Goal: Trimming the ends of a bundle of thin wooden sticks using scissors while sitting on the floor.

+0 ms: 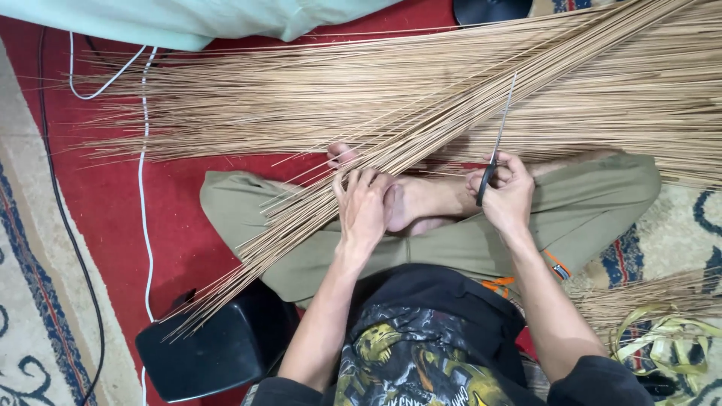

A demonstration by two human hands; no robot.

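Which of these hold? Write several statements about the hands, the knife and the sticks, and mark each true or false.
1. The right hand holds a knife with its blade pointing up toward the sticks. True.
2. The left hand is resting on the black box. False: it lies on the bundle of thin sticks that crosses the lap; the black box sits apart, lower left.
3. The sticks fan out over a red mat. True.
4. The person wears shoes. False: a bare foot shows between the hands.
5. A white cable runs along the left side. True.
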